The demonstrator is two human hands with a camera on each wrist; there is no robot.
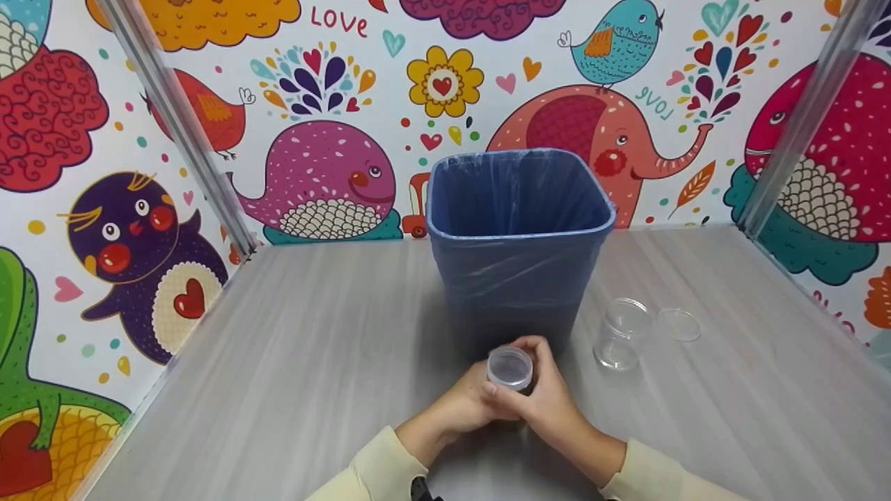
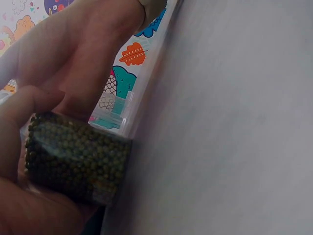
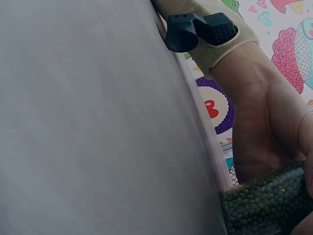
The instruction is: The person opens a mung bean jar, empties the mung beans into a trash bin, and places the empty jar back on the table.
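Observation:
Both hands surround a clear jar (image 2: 78, 159) of small green beans that look like mung beans. Its translucent round lid (image 1: 510, 369) faces up in the head view. My left hand (image 1: 465, 402) grips the jar from the left side. Around the right side and top curls my right hand (image 1: 551, 396), its thumb at the near edge of the lid. In the right wrist view the beans (image 3: 266, 205) show through the jar wall, low and close to the tabletop. Fingers hide part of the jar in every view.
A blue bin (image 1: 515, 278) with a clear plastic liner stands just beyond the hands. To its right are an empty clear jar (image 1: 619, 341) and a clear round lid (image 1: 680, 325) lying flat. Patterned panels (image 1: 327, 174) border the grey table (image 1: 313, 348) at back and sides.

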